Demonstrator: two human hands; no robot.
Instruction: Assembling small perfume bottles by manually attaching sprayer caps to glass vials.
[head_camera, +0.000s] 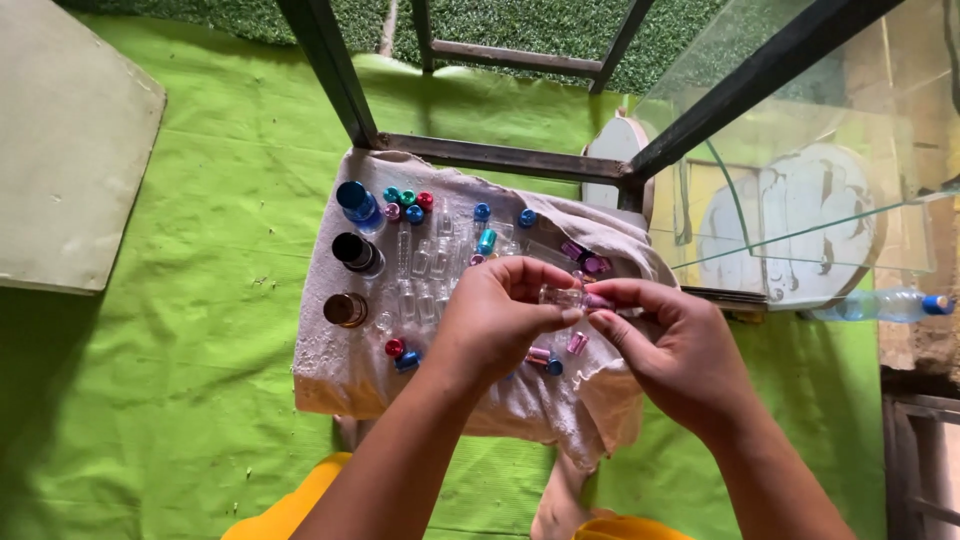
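The left hand (495, 315) pinches a small clear vial (560, 296); the right hand (668, 345) grips its pink cap (597, 300) (apparently capping); seating it likely needs steady alignment.

Green mat (200, 330), off-white cloth (345, 370) — caps (405, 205) in blue, red, pink and teal — clear vial (562, 296).

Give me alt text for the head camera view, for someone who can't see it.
Two hands, left hand and right hand, together hold a small clear vial with a pink cap above a beige cloth strewn with vials, coloured caps and three larger bottles on green fabric.
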